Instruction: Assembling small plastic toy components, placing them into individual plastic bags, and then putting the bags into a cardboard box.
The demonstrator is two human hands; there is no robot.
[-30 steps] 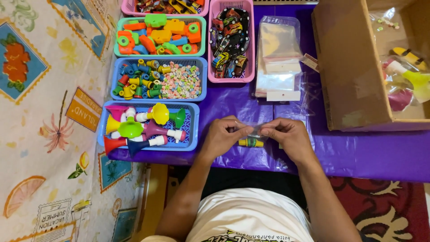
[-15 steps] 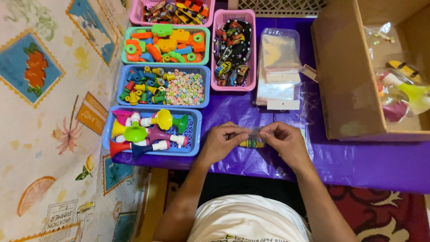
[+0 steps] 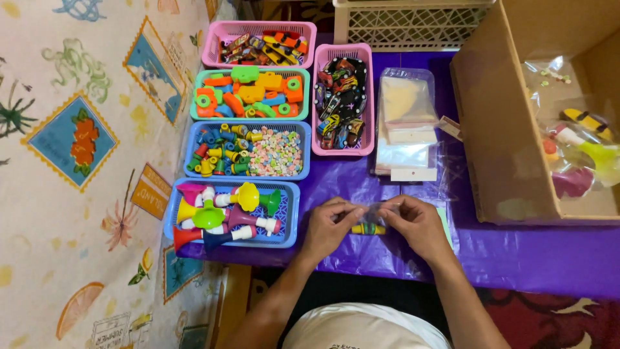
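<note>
A small clear bag [image 3: 373,213] (holding a striped toy [image 3: 368,229]) is pinched closed-fingered between left hand [image 3: 330,227] and right hand [image 3: 415,225] above the purple bench [image 3: 516,258].

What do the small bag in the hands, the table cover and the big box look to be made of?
The bag, pinched by the left hand and right hand, looks like thin clear plastic film: see-through, glinting. The table cover seems to be purple plastic sheeting, with glossy wrinkles. The box looks like plain brown cardboard, matte, with flat walls.
</note>
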